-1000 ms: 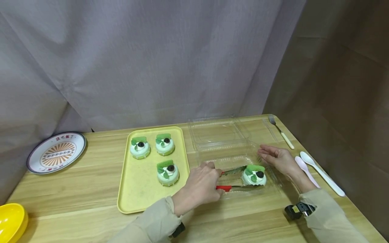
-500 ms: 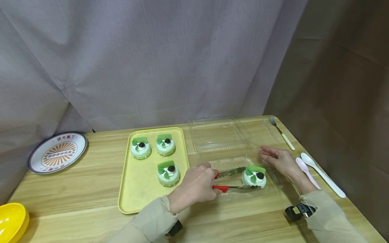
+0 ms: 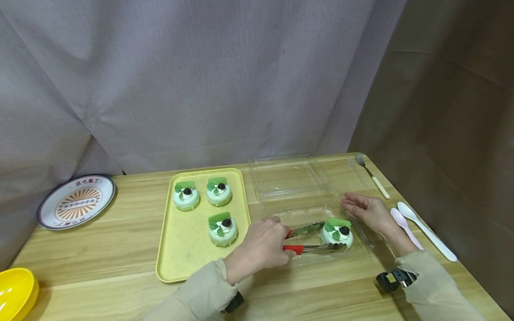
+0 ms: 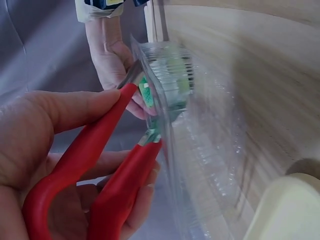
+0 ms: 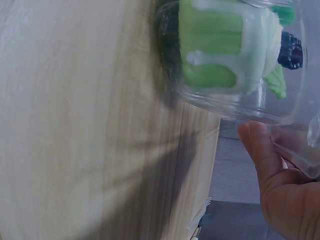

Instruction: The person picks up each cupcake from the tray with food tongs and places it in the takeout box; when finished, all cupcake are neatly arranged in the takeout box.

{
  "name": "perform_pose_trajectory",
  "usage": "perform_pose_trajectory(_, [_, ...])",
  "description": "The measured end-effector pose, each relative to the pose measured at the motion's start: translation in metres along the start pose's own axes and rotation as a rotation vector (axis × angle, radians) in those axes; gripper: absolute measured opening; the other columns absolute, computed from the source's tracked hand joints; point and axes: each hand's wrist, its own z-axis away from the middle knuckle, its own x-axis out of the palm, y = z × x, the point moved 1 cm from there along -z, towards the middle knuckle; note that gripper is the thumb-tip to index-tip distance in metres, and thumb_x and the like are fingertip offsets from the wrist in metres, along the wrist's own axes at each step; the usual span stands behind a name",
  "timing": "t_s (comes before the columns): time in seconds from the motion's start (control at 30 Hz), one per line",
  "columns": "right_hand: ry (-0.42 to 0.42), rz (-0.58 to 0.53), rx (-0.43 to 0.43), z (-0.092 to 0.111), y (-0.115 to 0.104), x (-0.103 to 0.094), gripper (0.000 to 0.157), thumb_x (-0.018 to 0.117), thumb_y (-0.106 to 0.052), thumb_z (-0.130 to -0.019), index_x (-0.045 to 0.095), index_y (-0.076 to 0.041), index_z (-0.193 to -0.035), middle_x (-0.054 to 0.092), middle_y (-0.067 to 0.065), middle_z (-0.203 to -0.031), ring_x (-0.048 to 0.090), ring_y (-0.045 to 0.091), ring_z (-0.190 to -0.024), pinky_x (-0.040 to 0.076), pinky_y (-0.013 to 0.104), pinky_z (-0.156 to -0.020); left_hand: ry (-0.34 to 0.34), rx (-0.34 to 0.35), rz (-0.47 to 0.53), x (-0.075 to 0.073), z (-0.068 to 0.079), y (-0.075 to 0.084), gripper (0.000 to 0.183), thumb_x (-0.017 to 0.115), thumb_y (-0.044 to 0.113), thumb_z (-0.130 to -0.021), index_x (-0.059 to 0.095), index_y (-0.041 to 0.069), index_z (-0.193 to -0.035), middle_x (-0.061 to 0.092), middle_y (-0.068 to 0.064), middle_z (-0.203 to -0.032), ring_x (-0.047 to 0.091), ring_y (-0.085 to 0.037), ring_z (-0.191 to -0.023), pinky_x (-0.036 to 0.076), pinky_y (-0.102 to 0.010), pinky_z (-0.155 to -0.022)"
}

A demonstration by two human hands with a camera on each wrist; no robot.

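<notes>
My left hand (image 3: 261, 243) holds red-handled tongs (image 4: 117, 192), thumb on one handle and fingers curled along the other. The metal arms reach across the clear plastic box (image 3: 299, 216), on either side of a mint-green cake (image 3: 336, 238) topped with a dark berry and green leaves. That cake sits at the box's right end; through the clear wall in the right wrist view, white icing drips show down its green side. At the box's right edge, the thumb and fingers of my right hand (image 3: 369, 213) pinch the rim.
Left of the box lies a yellow tray (image 3: 180, 245) bearing three similar cakes. The box's lid (image 3: 289, 176) lies folded back. A fork (image 3: 373, 176) and two spoons (image 3: 425, 232) line the right side. A patterned plate (image 3: 76, 203) and yellow bowl (image 3: 16, 292) stand left.
My left hand and the tongs drew back slightly left, then came a little right again. The cake in the box has barely shifted; my right hand stays at the rim.
</notes>
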Motion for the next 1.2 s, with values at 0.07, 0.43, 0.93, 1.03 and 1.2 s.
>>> perform_pose_trajectory(0.07, [0.006, 0.014, 0.004, 0.0, 0.0, 0.0, 0.047, 0.045, 0.005, -0.098, 0.031, 0.024, -0.139, 0.041, 0.044, -0.135, 0.052, -0.022, -0.089, 0.05, 0.008, -0.078, 0.001, -0.004, -0.018, 0.0, 0.0, 0.003, 0.028, 0.077, 0.036, -0.077, 0.063, 0.014, -0.068, 0.052, 0.004, -0.073, 0.048, -0.011, -0.068, 0.039, -0.025, -0.059])
perform_pose_trajectory(0.43, [0.025, 0.044, 0.008, 0.0, 0.001, 0.002, 0.047, 0.048, 0.001, -0.099, 0.033, 0.022, -0.139, 0.044, 0.042, -0.134, 0.052, -0.022, -0.089, 0.051, 0.008, -0.077, -0.007, -0.021, -0.052, -0.005, 0.001, 0.011, 0.036, 0.076, 0.036, -0.077, 0.055, 0.015, -0.058, 0.056, 0.001, -0.075, 0.048, -0.013, -0.064, 0.042, -0.027, -0.055])
perform_pose_trajectory(0.93, [0.044, 0.081, -0.002, 0.0, -0.001, 0.004, 0.047, 0.05, 0.0, -0.098, 0.036, 0.022, -0.137, 0.047, 0.042, -0.133, 0.05, -0.023, -0.088, 0.049, 0.006, -0.076, -0.05, -0.025, -0.001, -0.017, 0.004, 0.004, 0.036, 0.077, 0.037, -0.077, 0.052, 0.017, -0.061, 0.052, 0.005, -0.072, 0.048, -0.011, -0.065, 0.038, -0.025, -0.055])
perform_pose_trajectory(1.03, [0.045, 0.076, 0.001, 0.0, -0.001, 0.004, 0.047, 0.05, 0.001, -0.098, 0.036, 0.022, -0.137, 0.046, 0.042, -0.133, 0.05, -0.023, -0.088, 0.05, 0.007, -0.076, -0.036, -0.028, 0.007, -0.02, 0.007, -0.001, 0.029, 0.078, 0.038, -0.077, 0.061, 0.016, -0.072, 0.052, 0.006, -0.073, 0.048, -0.01, -0.067, 0.038, -0.025, -0.053])
perform_pose_trajectory(1.2, [0.046, 0.087, 0.003, 0.0, -0.001, 0.004, 0.047, 0.05, 0.0, -0.099, 0.036, 0.022, -0.137, 0.047, 0.041, -0.132, 0.05, -0.023, -0.088, 0.05, 0.007, -0.076, 0.038, 0.005, 0.078, -0.026, 0.025, -0.022, 0.047, 0.079, 0.036, -0.078, 0.069, 0.011, -0.117, 0.058, 0.003, -0.092, 0.05, -0.01, -0.076, 0.04, -0.024, -0.058])
